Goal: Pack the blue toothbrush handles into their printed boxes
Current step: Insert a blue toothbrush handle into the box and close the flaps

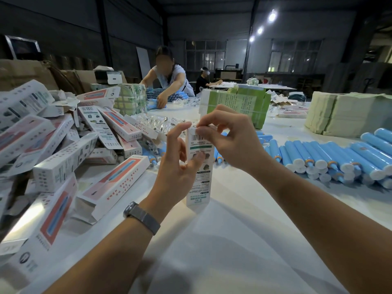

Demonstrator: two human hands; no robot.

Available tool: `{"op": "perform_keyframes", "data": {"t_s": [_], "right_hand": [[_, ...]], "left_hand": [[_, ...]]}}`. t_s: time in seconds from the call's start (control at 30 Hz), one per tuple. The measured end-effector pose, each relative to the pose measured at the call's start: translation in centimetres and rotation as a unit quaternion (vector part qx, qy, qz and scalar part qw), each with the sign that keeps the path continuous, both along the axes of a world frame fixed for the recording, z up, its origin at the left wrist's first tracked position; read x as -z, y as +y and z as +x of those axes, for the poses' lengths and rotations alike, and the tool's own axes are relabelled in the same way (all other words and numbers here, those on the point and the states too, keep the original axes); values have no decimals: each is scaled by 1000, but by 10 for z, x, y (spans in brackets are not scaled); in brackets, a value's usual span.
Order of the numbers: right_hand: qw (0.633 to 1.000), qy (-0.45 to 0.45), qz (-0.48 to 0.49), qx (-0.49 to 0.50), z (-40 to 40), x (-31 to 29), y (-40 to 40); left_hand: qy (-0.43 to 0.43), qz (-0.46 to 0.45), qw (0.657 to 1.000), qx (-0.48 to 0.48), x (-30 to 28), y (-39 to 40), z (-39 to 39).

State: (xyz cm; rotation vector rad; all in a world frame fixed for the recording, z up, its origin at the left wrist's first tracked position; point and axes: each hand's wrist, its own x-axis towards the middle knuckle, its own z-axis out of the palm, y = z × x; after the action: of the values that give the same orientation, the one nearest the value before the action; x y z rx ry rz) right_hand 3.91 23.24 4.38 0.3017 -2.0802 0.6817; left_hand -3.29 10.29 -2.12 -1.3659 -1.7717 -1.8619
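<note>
Left hand [178,166]: I see it hold the printed box [198,166] by its side, fingers curled around it.
Right hand [224,134]: fingertips pinch the top flap of the same box.
Box: stands upright on the white table [212,240], barcode side toward me, white with green print.
Blue toothbrush handles [331,158]: lie in rows on the right.
Pile of boxes [63,149]: on the left, pink and white.
Room: dark hall, ceiling lamps [272,16], another worker [169,81] at the far end of the table.
</note>
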Motion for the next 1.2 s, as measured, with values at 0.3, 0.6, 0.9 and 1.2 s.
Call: {"op": "perform_keyframes", "data": {"t_s": [0.3, 0.6, 0.9, 1.2], "right_hand": [[999, 14, 51, 15, 0, 3, 0], [1000, -8, -26, 1, 2, -6, -3], [994, -94, -34, -42, 13, -23, -2], [985, -111, -107, -83, 15, -13, 7]], "left_hand": [[4, -13, 1000, -17, 3, 3, -3], [1, -11, 1000, -14, 1, 4, 1], [10, -9, 1000, -16, 3, 3, 1], [22, -23, 999, -25, 3, 0, -2]]}}
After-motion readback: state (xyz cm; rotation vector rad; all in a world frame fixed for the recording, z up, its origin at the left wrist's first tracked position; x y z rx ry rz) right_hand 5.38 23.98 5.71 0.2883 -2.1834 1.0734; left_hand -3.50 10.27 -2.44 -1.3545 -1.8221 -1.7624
